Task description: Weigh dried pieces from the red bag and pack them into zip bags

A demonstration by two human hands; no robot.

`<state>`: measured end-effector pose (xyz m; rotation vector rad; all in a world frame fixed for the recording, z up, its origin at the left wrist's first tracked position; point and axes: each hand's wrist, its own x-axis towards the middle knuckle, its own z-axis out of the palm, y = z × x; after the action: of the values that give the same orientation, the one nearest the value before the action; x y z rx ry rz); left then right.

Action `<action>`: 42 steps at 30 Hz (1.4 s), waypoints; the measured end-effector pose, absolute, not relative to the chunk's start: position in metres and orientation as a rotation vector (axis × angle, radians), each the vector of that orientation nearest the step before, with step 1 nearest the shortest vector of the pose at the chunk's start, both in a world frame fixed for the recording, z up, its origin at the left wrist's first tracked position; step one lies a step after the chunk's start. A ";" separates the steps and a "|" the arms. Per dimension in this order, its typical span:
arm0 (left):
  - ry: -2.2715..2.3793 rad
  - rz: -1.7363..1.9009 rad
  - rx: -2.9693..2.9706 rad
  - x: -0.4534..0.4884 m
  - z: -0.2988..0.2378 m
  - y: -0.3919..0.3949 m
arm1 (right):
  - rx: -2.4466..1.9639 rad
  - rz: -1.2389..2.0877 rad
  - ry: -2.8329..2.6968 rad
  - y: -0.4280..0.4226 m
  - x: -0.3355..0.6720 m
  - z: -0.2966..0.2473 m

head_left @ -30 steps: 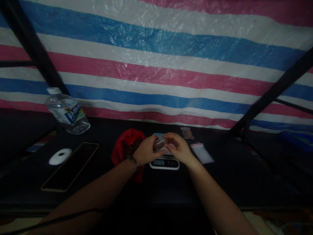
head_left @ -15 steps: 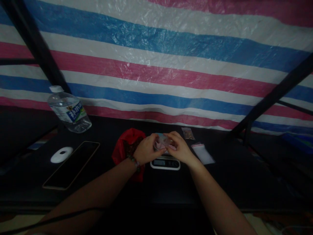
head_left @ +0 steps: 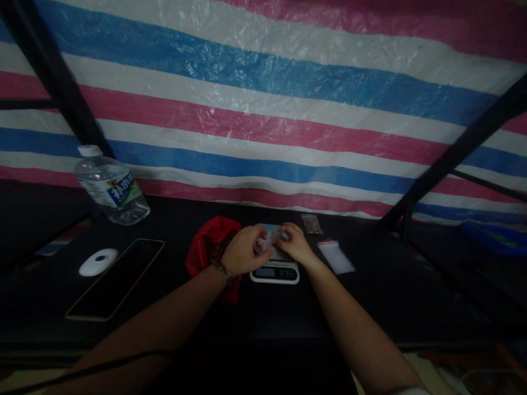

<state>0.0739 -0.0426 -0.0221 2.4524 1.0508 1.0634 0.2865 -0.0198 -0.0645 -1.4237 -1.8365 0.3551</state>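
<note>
Over a small white kitchen scale (head_left: 274,278) with a lit display, my left hand (head_left: 241,253) is closed on the edge of a small clear plastic bag (head_left: 267,241). My right hand (head_left: 297,246) is curled at the bag's other side, its fingertips on a greyish, crumpled part of it. What lies inside the bag is hard to make out. Beside my left wrist, which wears a beaded bracelet (head_left: 221,269), an open red plastic bag (head_left: 201,247) holds dark reddish-brown bits, partly hidden by that hand.
Right of the scale lie a filled zip bag (head_left: 312,225) and flat, clear-white zip bags (head_left: 335,257). On the left are a phone (head_left: 117,280), a white oval case (head_left: 97,262) and a water bottle (head_left: 113,189). Striped sheeting (head_left: 263,126) hangs behind the black table (head_left: 263,323).
My right hand has drawn slightly away from my left and its fingers have curled more. More of the scale's platform shows between them. The whole view has shifted a little.
</note>
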 end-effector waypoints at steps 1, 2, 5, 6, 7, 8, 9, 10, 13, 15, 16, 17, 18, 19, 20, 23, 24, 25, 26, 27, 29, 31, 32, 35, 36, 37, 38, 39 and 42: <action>1.041 1.059 2.459 0.073 -0.022 -0.043 | -1.448 0.356 -1.838 -0.020 0.286 -0.066; 1.035 1.057 2.461 0.073 -0.022 -0.043 | -1.468 0.352 -1.835 -0.020 0.285 -0.068; 1.022 1.057 2.458 0.072 -0.021 -0.043 | -1.484 0.341 -1.845 -0.020 0.283 -0.069; 1.023 1.060 2.460 0.072 -0.021 -0.044 | -1.476 0.341 -1.860 -0.021 0.283 -0.068; 1.023 1.061 2.466 0.072 -0.021 -0.044 | -1.462 0.343 -1.881 -0.021 0.284 -0.067; 1.022 1.062 2.471 0.072 -0.021 -0.043 | -1.446 0.344 -1.899 -0.021 0.285 -0.066; 1.020 1.063 2.477 0.072 -0.021 -0.043 | -1.431 0.342 -1.909 -0.021 0.287 -0.065; 1.015 1.064 2.480 0.072 -0.021 -0.043 | -1.418 0.338 -1.905 -0.020 0.290 -0.063; 0.998 1.069 2.478 0.072 -0.022 -0.042 | -1.388 0.320 -1.832 -0.015 0.299 -0.061; 1.000 1.076 2.473 0.072 -0.023 -0.042 | -1.381 0.305 -1.789 -0.012 0.302 -0.063; 1.003 1.077 2.472 0.072 -0.023 -0.042 | -1.387 0.297 -1.783 -0.010 0.302 -0.065; 1.008 1.076 2.472 0.073 -0.024 -0.042 | -1.396 0.289 -1.786 -0.009 0.302 -0.067; 1.011 1.073 2.472 0.073 -0.024 -0.042 | -1.410 0.280 -1.795 -0.008 0.302 -0.069; 1.013 1.069 2.473 0.073 -0.024 -0.042 | -1.424 0.268 -1.806 -0.007 0.301 -0.071; 1.011 1.064 2.472 0.073 -0.024 -0.042 | -1.438 0.252 -1.813 -0.007 0.300 -0.073; 0.999 1.059 2.466 0.073 -0.023 -0.042 | -1.463 0.201 -1.804 -0.006 0.300 -0.072; 0.999 1.055 2.463 0.073 -0.023 -0.042 | -1.458 0.193 -1.789 -0.007 0.301 -0.069; 1.005 1.051 2.459 0.073 -0.022 -0.042 | -1.439 0.188 -1.768 -0.008 0.301 -0.064; 1.015 1.045 2.456 0.073 -0.022 -0.043 | -1.406 0.186 -1.741 -0.010 0.301 -0.059; 1.025 1.034 2.452 0.073 -0.021 -0.043 | -1.358 0.185 -1.715 -0.013 0.300 -0.052; 1.031 1.005 2.444 0.073 -0.020 -0.043 | -1.232 0.180 -1.686 -0.023 0.294 -0.038; 1.014 0.971 2.445 0.074 -0.019 -0.044 | -1.096 0.185 -1.732 -0.036 0.284 -0.026; 1.005 0.957 2.452 0.075 -0.019 -0.045 | -1.036 0.198 -1.787 -0.042 0.278 -0.021; 0.989 0.939 2.494 0.076 -0.019 -0.046 | -0.941 0.263 -1.944 -0.056 0.264 -0.013; 0.978 0.936 2.509 0.075 -0.020 -0.047 | -0.932 0.297 -1.973 -0.059 0.262 -0.012; 0.956 0.932 2.521 0.075 -0.020 -0.047 | -0.925 0.336 -1.987 -0.061 0.262 -0.010; 0.922 0.929 2.524 0.074 -0.020 -0.046 | -0.919 0.376 -1.990 -0.062 0.263 -0.009; 0.880 0.927 2.520 0.073 -0.021 -0.046 | -0.913 0.413 -1.993 -0.063 0.265 -0.008; 0.740 0.941 2.472 0.069 -0.022 -0.043 | -0.912 0.475 -2.040 -0.065 0.269 -0.003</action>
<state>0.0689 -0.0429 -0.0216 2.4717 0.7402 0.9409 0.2688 -0.0654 -0.0026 -0.9118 -2.0396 0.4747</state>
